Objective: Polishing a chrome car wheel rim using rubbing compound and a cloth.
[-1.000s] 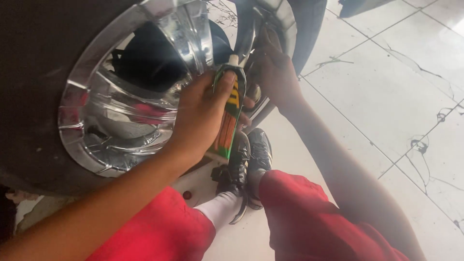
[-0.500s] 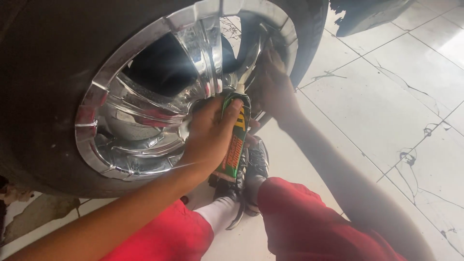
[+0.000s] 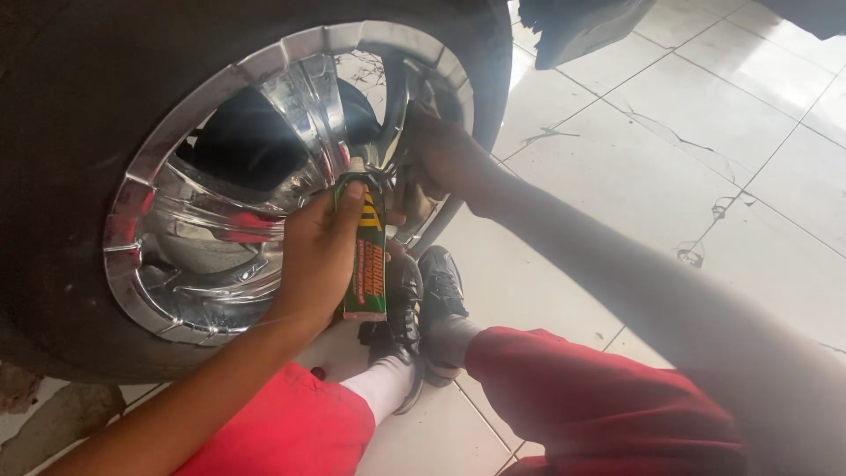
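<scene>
My left hand (image 3: 319, 256) grips a green tube with yellow and red print (image 3: 365, 256), its nozzle pointing up against a spoke of the chrome wheel rim (image 3: 203, 229). My right hand (image 3: 445, 159) rests on the rim's right side, fingers pressed to the chrome near the tube's tip; whether it holds anything is hidden. The rim sits inside a large black tyre (image 3: 62, 106).
My legs in red shorts (image 3: 599, 405), white socks and black shoes (image 3: 423, 300) lie below the wheel. White floor tiles with cracks (image 3: 670, 132) spread to the right. A dark vehicle body part (image 3: 573, 26) hangs at the top.
The view has shifted, so the wheel sits more to the right and lower. My left hand has kept the tube against the rim, and my right hand has stayed on the rim's right side.
</scene>
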